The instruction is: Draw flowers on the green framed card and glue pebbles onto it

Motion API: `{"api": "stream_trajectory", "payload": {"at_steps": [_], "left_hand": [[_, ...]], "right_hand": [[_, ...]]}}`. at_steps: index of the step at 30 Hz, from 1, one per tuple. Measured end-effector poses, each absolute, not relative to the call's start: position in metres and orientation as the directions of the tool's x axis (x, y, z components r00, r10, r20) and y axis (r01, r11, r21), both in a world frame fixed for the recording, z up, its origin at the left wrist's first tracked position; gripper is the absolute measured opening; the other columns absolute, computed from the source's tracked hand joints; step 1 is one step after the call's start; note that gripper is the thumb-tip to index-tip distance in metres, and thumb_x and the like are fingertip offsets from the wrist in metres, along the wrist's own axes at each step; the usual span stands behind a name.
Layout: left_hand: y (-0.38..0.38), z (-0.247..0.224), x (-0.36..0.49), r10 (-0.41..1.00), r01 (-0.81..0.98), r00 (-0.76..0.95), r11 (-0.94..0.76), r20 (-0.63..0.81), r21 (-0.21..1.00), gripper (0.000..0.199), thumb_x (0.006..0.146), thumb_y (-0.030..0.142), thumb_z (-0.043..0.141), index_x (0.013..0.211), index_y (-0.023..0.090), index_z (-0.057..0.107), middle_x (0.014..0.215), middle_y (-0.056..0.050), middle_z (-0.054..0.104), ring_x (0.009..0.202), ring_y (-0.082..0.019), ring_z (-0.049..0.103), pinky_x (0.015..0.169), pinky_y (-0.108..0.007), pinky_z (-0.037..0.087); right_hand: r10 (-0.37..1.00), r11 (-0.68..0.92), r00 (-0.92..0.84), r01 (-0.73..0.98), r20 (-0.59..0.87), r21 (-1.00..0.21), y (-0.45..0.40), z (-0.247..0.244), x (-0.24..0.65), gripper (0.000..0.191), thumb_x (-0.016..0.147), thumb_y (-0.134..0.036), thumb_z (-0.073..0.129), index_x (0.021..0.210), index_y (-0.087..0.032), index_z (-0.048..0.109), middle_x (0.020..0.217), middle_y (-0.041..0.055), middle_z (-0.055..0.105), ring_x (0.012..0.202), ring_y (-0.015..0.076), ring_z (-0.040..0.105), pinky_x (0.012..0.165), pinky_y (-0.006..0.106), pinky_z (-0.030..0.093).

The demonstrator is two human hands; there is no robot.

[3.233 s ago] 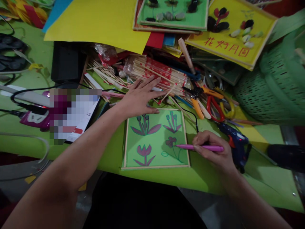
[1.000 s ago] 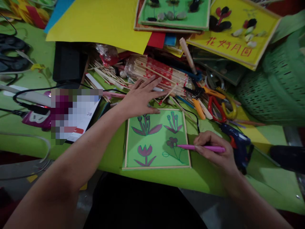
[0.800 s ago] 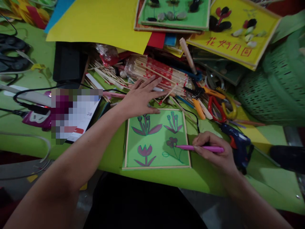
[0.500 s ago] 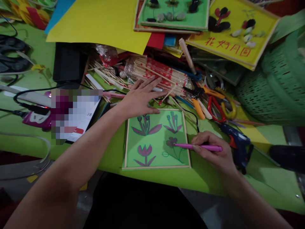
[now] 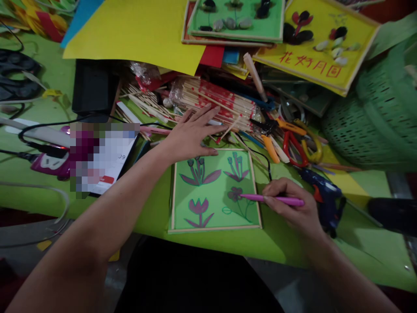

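Note:
A green picture board [image 5: 213, 215] edged with thin wooden sticks lies in front of me, with flowers drawn on it in green outline and purple fill. My right hand [image 5: 288, 202] grips a pink marker pen [image 5: 280, 200], its tip at the purple flower [image 5: 235, 194] on the board's right side. Below that flower, the stem and leaves show only as green outlines. My left hand [image 5: 195, 134] is spread out at the board's top edge, thumb at the frame and fingers reaching over a pack of bamboo sticks [image 5: 224, 100].
Scissors [image 5: 293, 150] and a blue glue gun [image 5: 324, 195] lie to the right, by a green plastic basket [image 5: 368, 117]. A yellow stone-flower picture [image 5: 325, 52] and yellow paper [image 5: 137, 32] lie at the back. On the left are a phone [image 5: 112, 161] and a purple power strip [image 5: 54, 163].
The pen tip has shifted slightly right on the flower, whose centre now shows more clearly. My left hand stays where it was.

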State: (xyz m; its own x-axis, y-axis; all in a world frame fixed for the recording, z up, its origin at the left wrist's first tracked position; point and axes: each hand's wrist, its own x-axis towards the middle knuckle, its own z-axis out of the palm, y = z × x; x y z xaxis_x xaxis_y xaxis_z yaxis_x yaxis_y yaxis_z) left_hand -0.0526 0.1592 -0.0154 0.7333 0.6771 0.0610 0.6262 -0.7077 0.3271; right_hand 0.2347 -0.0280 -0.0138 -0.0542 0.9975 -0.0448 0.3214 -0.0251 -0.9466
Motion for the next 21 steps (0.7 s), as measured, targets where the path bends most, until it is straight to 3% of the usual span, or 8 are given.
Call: {"api": "stream_trajectory", "payload": {"at_steps": [12, 21], "left_hand": [[0.1578, -0.0115, -0.0513, 0.687, 0.641, 0.726, -0.691, 0.029, 0.335, 0.074, 0.090, 0.049, 0.073, 0.157, 0.039, 0.044, 0.175, -0.002, 0.016, 0.161, -0.033, 0.014, 0.129, -0.057, 0.006], [0.1586, -0.0122, -0.0521, 0.685, 0.633, 0.728, -0.686, 0.027, 0.358, 0.076, 0.089, 0.050, 0.073, 0.158, 0.043, 0.040, 0.175, 0.001, 0.015, 0.161, -0.034, 0.013, 0.129, -0.057, 0.005]], "right_hand": [[0.998, -0.010, -0.061, 0.320, -0.031, -0.947, -0.0285, -0.0147, 0.2349, 0.011, 0.088, -0.028, 0.078, 0.084, -0.026, 0.068, 0.078, 0.0000, 0.066, 0.070, 0.0166, 0.063, 0.063, 0.029, 0.050], [0.998, -0.035, -0.034, 0.290, -0.047, -0.956, -0.0276, -0.0107, 0.2321, 0.012, 0.088, -0.032, 0.078, 0.084, -0.029, 0.068, 0.078, 0.0020, 0.065, 0.072, 0.0209, 0.062, 0.064, 0.035, 0.051]]}}
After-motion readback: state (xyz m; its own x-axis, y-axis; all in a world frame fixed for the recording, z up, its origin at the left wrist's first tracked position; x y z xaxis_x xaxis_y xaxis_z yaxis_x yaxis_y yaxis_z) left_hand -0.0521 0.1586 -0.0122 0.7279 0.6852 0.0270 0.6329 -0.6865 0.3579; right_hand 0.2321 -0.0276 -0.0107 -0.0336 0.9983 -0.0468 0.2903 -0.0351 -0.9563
